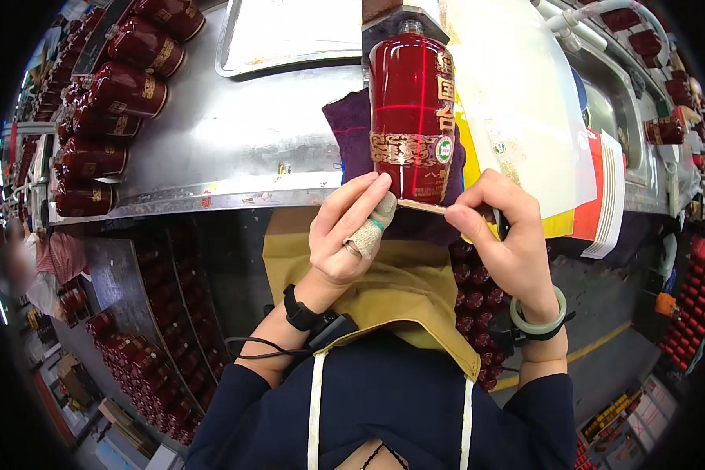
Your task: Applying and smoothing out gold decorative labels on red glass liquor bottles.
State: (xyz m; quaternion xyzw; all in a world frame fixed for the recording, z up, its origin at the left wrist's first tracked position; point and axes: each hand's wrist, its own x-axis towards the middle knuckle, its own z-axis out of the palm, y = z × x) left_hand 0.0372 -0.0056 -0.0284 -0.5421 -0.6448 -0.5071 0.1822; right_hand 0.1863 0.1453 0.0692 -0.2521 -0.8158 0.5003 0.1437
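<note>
A large dark-red glass bottle (403, 102) with gold decoration and a small round green-and-white sticker lies in front of me, base toward me. Red light lines cross its side. Along the base edge runs a thin pale strip (421, 206). My left hand (351, 223) is closed at the strip's left end, its fingertips against the bottle. A cloth cover with a green band wraps one of its digits. My right hand (505, 235) pinches the strip's right end between thumb and bent index finger. Under the bottle is a purple cloth (345, 125).
The bottle's neck rests at a dark block (376, 30) on the steel table (204, 141). Several red bottles (125, 98) line the left side. A metal tray (290, 39) lies behind, a white sheet (517, 102) to the right, a red-and-white stack (607, 196) beyond.
</note>
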